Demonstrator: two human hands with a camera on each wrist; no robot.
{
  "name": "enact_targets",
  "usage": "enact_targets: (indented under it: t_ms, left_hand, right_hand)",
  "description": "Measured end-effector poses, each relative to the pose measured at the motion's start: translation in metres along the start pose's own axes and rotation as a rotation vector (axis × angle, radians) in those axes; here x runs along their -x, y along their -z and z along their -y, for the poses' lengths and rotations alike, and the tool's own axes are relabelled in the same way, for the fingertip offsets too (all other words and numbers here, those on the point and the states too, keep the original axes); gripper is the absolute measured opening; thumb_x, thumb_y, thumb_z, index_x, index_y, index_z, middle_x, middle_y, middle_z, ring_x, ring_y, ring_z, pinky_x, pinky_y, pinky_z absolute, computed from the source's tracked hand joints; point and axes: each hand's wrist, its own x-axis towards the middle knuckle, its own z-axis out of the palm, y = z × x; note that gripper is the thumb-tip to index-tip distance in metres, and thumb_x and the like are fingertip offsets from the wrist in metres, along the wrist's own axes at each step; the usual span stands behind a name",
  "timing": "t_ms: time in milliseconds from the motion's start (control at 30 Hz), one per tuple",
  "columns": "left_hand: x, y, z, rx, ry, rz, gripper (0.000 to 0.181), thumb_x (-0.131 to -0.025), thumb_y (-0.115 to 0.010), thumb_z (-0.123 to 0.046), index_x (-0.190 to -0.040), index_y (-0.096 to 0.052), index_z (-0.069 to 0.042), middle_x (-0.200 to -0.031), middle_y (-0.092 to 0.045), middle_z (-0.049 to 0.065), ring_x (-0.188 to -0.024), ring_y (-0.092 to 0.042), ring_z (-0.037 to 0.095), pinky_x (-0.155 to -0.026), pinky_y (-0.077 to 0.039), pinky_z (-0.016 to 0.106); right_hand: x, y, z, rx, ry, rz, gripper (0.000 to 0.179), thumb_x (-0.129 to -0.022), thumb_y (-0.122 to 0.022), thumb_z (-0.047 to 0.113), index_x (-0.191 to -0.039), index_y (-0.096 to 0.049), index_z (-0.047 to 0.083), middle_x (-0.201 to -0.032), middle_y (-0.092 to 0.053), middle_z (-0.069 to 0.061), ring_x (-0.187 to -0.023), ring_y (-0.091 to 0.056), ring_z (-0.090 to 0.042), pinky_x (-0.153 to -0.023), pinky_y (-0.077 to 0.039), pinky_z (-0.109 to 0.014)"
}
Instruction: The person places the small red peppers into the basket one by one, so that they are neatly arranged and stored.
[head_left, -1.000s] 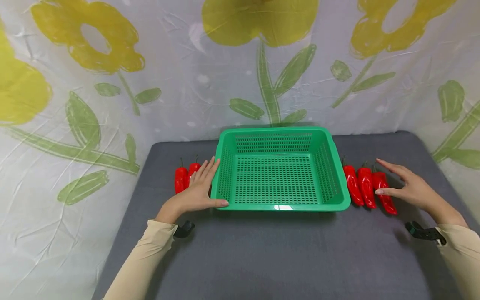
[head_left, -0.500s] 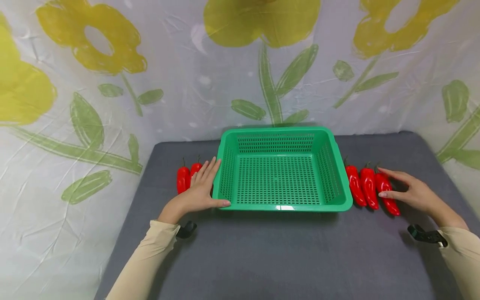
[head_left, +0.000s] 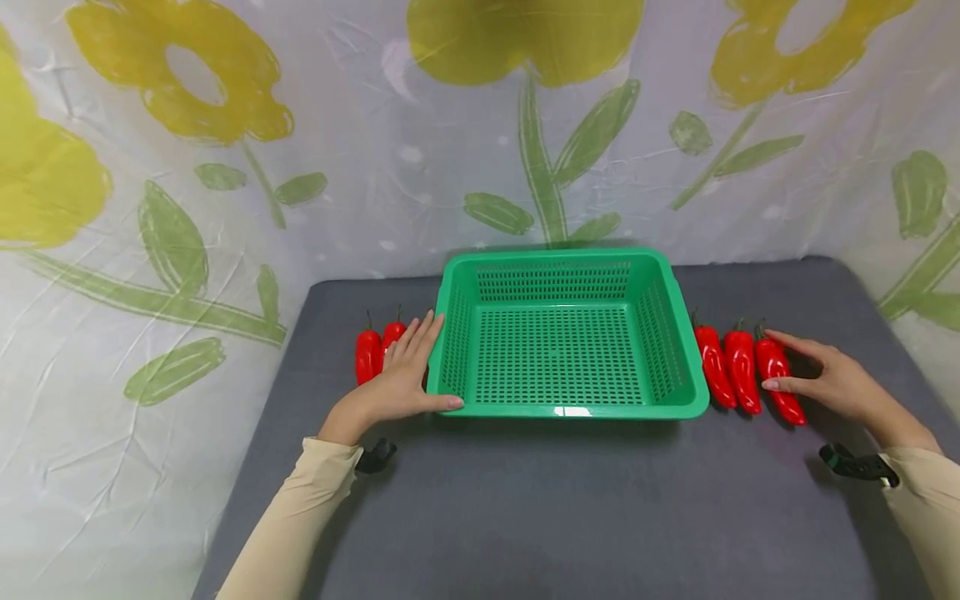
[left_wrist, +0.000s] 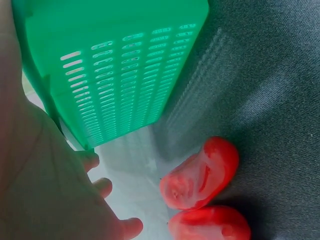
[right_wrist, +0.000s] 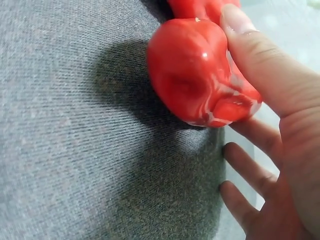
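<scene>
A green plastic basket (head_left: 570, 412) with slotted walls stands at the middle of the table, nothing inside it. My left hand (head_left: 393, 382) rests along its left rim, fingers straight and thumb at the front corner. Over on the right, my right hand (head_left: 843, 387) pinches the outermost red chili pepper (head_left: 780, 383) between thumb and fingers. In the right wrist view the thumb lies on top of this shiny pepper (right_wrist: 187, 70), and the remaining fingers spread out below. Two more red peppers, a middle one (head_left: 741, 371) and one by the basket (head_left: 715, 367), lie to its left.
Two red peppers, an outer one (head_left: 367, 357) and an inner one (head_left: 392, 335), lie left of the basket, partly behind the left hand. A grey cloth covers the table (head_left: 555, 500). A flower-printed sheet (head_left: 390, 183) hangs along the back and sides.
My right thumb and fingers have closed in on the outermost pepper, which has shifted slightly right, away from the middle one. The left hand stays on the basket rim.
</scene>
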Motion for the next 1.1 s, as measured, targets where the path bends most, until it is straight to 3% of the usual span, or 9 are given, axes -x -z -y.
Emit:
enact_targets:
  t_ms: [433,633,700,833,867,933,1033,1100]
  left_hand:
    - [-0.001,0.000,0.000,0.003,0.020,0.010,0.122,-0.077,-0.074,-0.062,-0.157,0.014,-0.036,-0.167,0.015,-0.010,-0.156,0.011,0.027,-0.119,-0.003,0.071]
    - [-0.001,-0.002,0.002,0.003,0.024,0.012,0.121,-0.077,-0.074,-0.062,-0.157,0.014,-0.038,-0.166,0.016,-0.013,-0.156,0.011,0.026,-0.120,-0.003,0.070]
    - [-0.001,-0.002,0.002,0.007,0.028,0.014,0.121,-0.077,-0.074,-0.062,-0.156,0.014,-0.038,-0.166,0.016,-0.014,-0.156,0.011,0.026,-0.120,-0.003,0.069]
    - [0.000,-0.002,0.002,0.016,0.029,0.020,0.121,-0.077,-0.074,-0.062,-0.156,0.015,-0.039,-0.166,0.014,-0.013,-0.156,0.012,0.025,-0.121,-0.003,0.069]
    - [0.000,-0.002,0.002,0.018,0.029,0.021,0.121,-0.077,-0.074,-0.062,-0.156,0.015,-0.040,-0.166,0.014,-0.014,-0.156,0.012,0.025,-0.121,-0.003,0.068]
    - [0.000,-0.002,0.002,0.015,0.028,0.023,0.121,-0.077,-0.074,-0.062,-0.156,0.015,-0.040,-0.166,0.014,-0.014,-0.156,0.012,0.025,-0.121,-0.003,0.068]
    - [0.000,-0.002,0.002,0.010,0.027,0.021,0.121,-0.077,-0.074,-0.062,-0.156,0.015,-0.039,-0.167,0.013,-0.012,-0.156,0.012,0.025,-0.121,-0.003,0.068]
    - [0.000,-0.001,0.002,0.011,0.022,0.017,0.122,-0.077,-0.075,-0.061,-0.157,0.014,-0.037,-0.167,0.012,-0.011,-0.156,0.011,0.027,-0.120,-0.003,0.069]
  right_hand:
    - [-0.008,0.000,-0.007,-0.033,0.067,-0.037,0.082,-0.089,-0.074,0.025,-0.155,-0.029,0.005,-0.147,-0.038,-0.038,-0.130,-0.030,-0.056,-0.096,-0.032,-0.074]
    - [-0.006,-0.002,-0.012,-0.072,0.069,-0.017,0.080,-0.094,-0.067,0.025,-0.158,-0.021,0.011,-0.149,-0.033,-0.039,-0.139,-0.023,-0.053,-0.101,-0.025,-0.077]
    - [-0.004,-0.002,-0.014,-0.075,0.065,-0.020,0.077,-0.096,-0.064,0.026,-0.158,-0.021,0.014,-0.149,-0.034,-0.038,-0.148,-0.024,-0.034,-0.117,-0.028,-0.055]
    - [-0.004,-0.001,-0.015,-0.049,0.030,-0.017,0.075,-0.097,-0.062,0.031,-0.158,-0.021,0.015,-0.149,-0.035,-0.037,-0.149,-0.024,-0.025,-0.114,-0.032,-0.042]
    - [-0.004,-0.002,-0.015,-0.045,0.023,-0.018,0.075,-0.097,-0.062,0.031,-0.158,-0.022,0.014,-0.149,-0.035,-0.037,-0.150,-0.024,-0.026,-0.113,-0.032,-0.042]
    - [-0.005,-0.002,-0.014,-0.044,0.009,-0.012,0.076,-0.097,-0.063,0.032,-0.158,-0.022,0.010,-0.149,-0.034,-0.038,-0.144,-0.025,-0.047,-0.106,-0.030,-0.063]
    - [-0.007,-0.003,-0.012,-0.044,-0.004,-0.018,0.078,-0.096,-0.064,0.032,-0.156,-0.022,0.005,-0.145,-0.035,-0.040,-0.129,-0.033,-0.059,-0.095,-0.034,-0.071]
    - [-0.008,-0.002,-0.011,-0.027,-0.025,-0.032,0.079,-0.096,-0.064,0.034,-0.156,-0.022,0.005,-0.141,-0.039,-0.040,-0.122,-0.040,-0.059,-0.089,-0.040,-0.067]
